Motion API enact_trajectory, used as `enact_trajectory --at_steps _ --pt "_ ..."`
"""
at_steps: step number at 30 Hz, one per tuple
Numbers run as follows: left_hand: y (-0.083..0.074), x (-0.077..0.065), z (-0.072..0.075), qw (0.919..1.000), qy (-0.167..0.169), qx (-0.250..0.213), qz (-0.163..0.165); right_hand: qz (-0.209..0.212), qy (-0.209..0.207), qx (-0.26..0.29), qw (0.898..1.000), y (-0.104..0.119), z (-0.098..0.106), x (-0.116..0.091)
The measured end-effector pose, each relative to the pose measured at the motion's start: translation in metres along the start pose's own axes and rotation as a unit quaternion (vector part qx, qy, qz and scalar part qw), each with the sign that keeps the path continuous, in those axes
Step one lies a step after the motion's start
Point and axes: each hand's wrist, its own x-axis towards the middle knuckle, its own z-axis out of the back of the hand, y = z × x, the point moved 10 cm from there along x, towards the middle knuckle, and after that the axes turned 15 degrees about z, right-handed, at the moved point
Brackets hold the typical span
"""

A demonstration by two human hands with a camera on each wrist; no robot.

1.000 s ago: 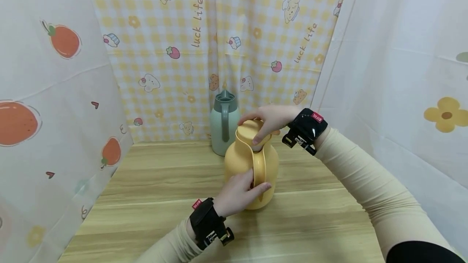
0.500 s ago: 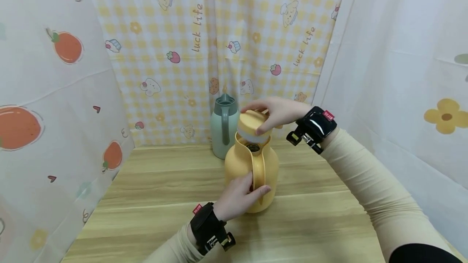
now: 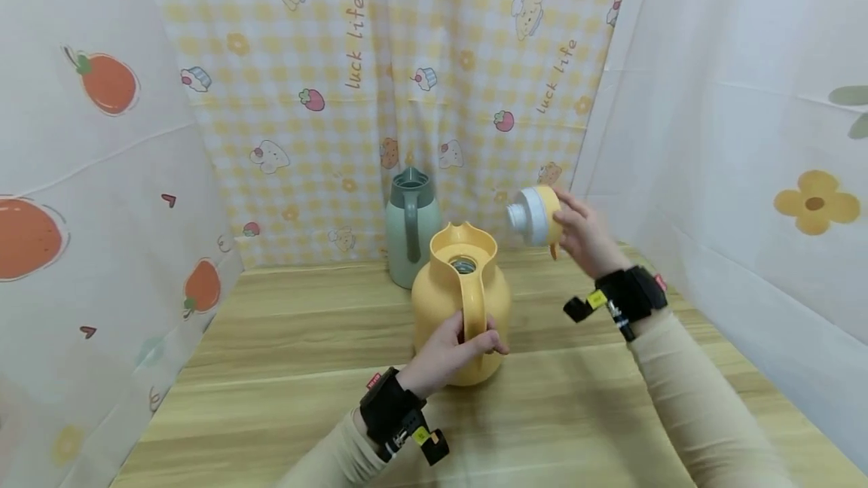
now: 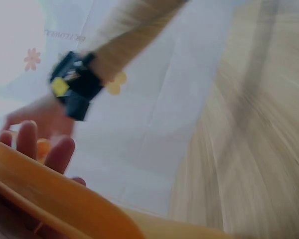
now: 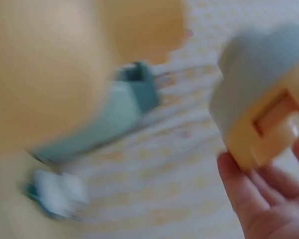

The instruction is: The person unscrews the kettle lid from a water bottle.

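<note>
A yellow vacuum jug stands upright on the wooden table, its mouth uncovered. My left hand holds its handle, fingers passed through and thumb along the near side; in the left wrist view the fingertips show beyond the handle. To the right and above the jug, my right hand grips the jug's lid by its yellow top. The lid is tipped sideways, its whitish threaded underside facing left. In the right wrist view the lid shows a yellow tab.
Behind the yellow jug stands a mint-green vacuum jug with a dark green collar and no lid on it. A blurred white and teal piece lies near it in the right wrist view. Patterned curtains close off the back and sides.
My right hand has lifted the lid off the yellow jug, carried it right and tipped it sideways. The left hand stays at the handle.
</note>
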Motion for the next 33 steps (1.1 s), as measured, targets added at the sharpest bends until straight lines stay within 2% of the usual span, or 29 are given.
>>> enact_trajectory --at_steps 2,3,4,6,8,9,11,13,18,22,25,29,33 --pt "-0.001 0.003 -0.002 0.9990 0.013 -0.040 -0.014 -0.026 -0.044 0.111 0.993 -0.029 0.011 -0.025" --pt "-0.003 0.004 -0.003 0.9982 0.017 -0.053 -0.022 -0.049 -0.065 0.165 0.983 -0.045 0.015 -0.039" --pt "-0.002 0.005 -0.003 0.9977 0.017 -0.058 -0.030 -0.075 -0.083 0.218 0.969 -0.063 0.017 -0.053" --pt "-0.001 0.004 -0.002 0.9974 0.006 -0.055 -0.045 -0.130 -0.133 0.314 0.931 -0.095 0.019 -0.082" --pt "-0.001 0.003 0.002 0.9971 -0.017 -0.039 -0.063 -0.175 -0.179 0.381 0.890 -0.123 0.018 -0.106" --pt "-0.001 0.001 0.004 0.9965 -0.029 -0.033 -0.071 -0.195 -0.195 0.402 0.873 -0.134 0.016 -0.116" --pt "-0.002 -0.001 0.009 0.9946 -0.054 -0.022 -0.086 -0.222 -0.214 0.416 0.856 -0.151 0.012 -0.132" --pt "-0.004 -0.003 0.015 0.9924 -0.074 -0.016 -0.097 -0.242 -0.215 0.412 0.852 -0.162 0.008 -0.142" --pt "-0.005 -0.009 0.032 0.9884 -0.116 0.004 -0.099 -0.248 -0.175 0.400 0.865 -0.173 -0.004 -0.149" --pt "-0.005 -0.020 0.055 0.9835 -0.149 0.019 -0.100 -0.241 -0.125 0.396 0.877 -0.175 -0.020 -0.145" --pt "-0.004 -0.029 0.070 0.9804 -0.170 0.022 -0.098 -0.246 -0.102 0.397 0.878 -0.178 -0.032 -0.145" --pt "-0.001 -0.036 0.083 0.9802 -0.176 0.018 -0.089 -0.266 -0.114 0.383 0.877 -0.186 -0.042 -0.147" --pt "0.001 -0.040 0.088 0.9815 -0.174 0.012 -0.079 -0.285 -0.137 0.339 0.886 -0.195 -0.050 -0.150"
